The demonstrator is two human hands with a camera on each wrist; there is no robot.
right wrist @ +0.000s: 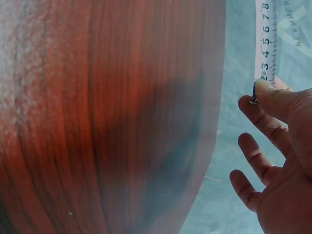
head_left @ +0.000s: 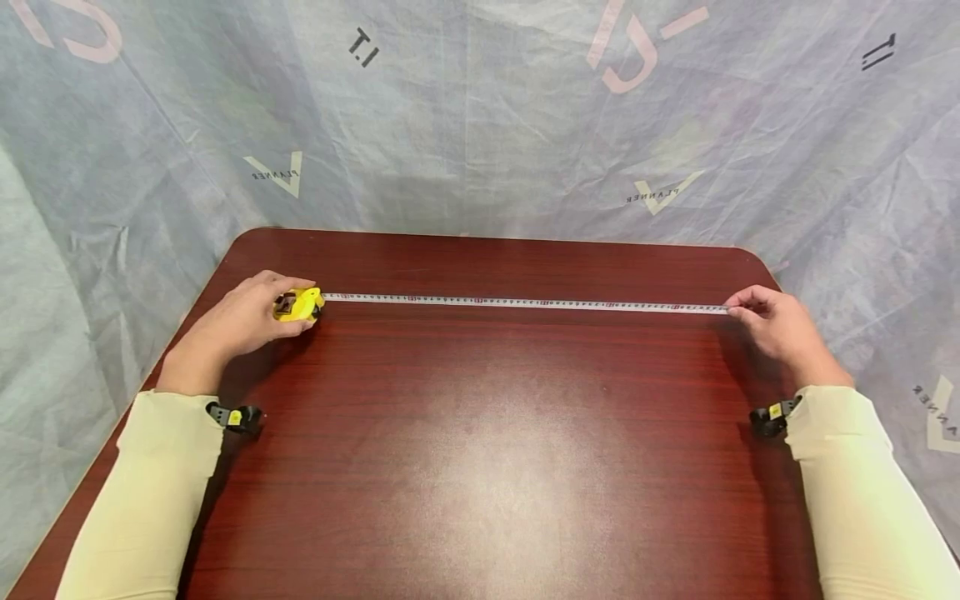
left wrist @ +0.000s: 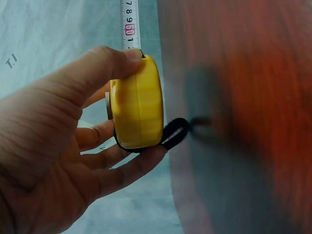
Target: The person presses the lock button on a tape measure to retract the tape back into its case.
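My left hand point(head_left: 243, 321) grips a yellow tape measure point(head_left: 302, 305) by its case, near the far left of the table. In the left wrist view the thumb lies on top of the case point(left wrist: 139, 102), with fingers below and a black strap loop point(left wrist: 175, 134) hanging off it. A white tape blade point(head_left: 510, 302) runs out straight to the right. Its end is pinched between the thumb and index finger of my right hand point(head_left: 780, 329). Numbers up to just past 60 show beside the case. In the right wrist view, the blade's low numbers point(right wrist: 265, 48) sit by the thumb.
The dark red wood-grain table point(head_left: 487, 433) has rounded far corners. Behind and around it hangs a pale grey printed sheet point(head_left: 465, 117). Each wrist wears a small black camera, the left camera point(head_left: 243, 419) and the right camera point(head_left: 768, 419).
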